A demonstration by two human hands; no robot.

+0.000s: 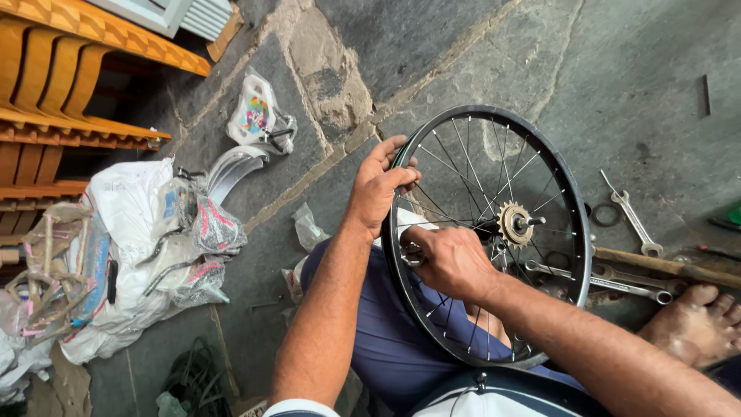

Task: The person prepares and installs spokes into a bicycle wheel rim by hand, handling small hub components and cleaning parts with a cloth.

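Note:
A small black bicycle wheel (571,193) with thin steel spokes and a toothed sprocket (515,222) on its hub rests upright against my knee. My left hand (378,185) grips the rim at its upper left edge. My right hand (448,261) is closed around a small metal tool at a spoke near the rim's left side; most of the tool is hidden by my fingers.
Wrenches (634,222) and a long spanner (617,282) lie on the stone floor to the right, beside a wooden stick (664,264) and my bare foot (695,324). White bags with bicycle parts (147,247) and a fender (231,166) lie left. Orange plastic chairs (54,85) stand far left.

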